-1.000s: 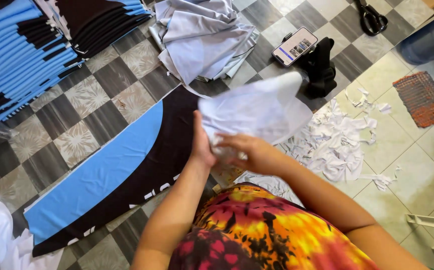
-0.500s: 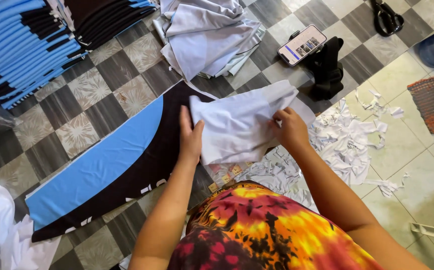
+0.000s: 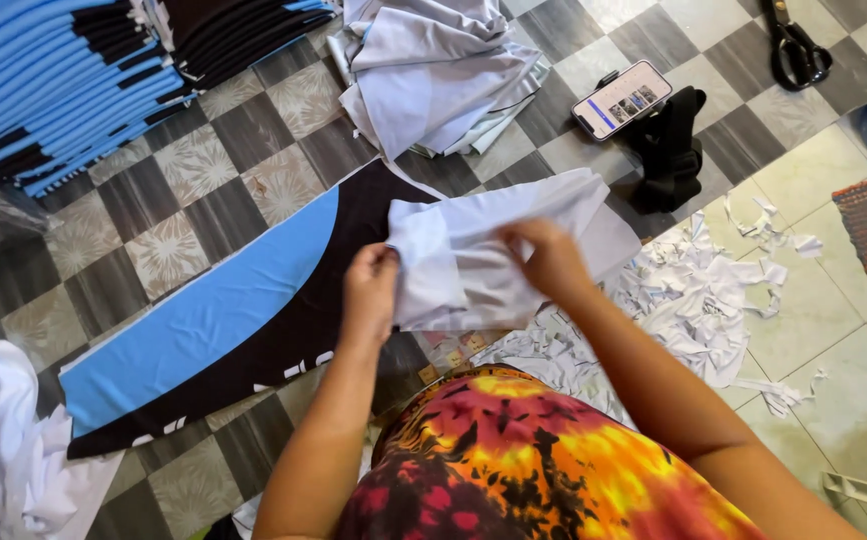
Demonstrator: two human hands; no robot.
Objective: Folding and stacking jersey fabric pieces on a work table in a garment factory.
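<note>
White fabric piece is held above the checkered tile floor, pinched at its left edge by the left hand and gripped near its middle by the right hand. Beneath it lies a blue-and-black fabric panel. Paper scraps lie to the right, a phone on a black stand beyond, stacked blue panels far left.

Both hands grip a white fabric piece, left hand at its edge, right hand pinching its middle, above a blue-and-black fabric panel on the checkered floor.
</note>
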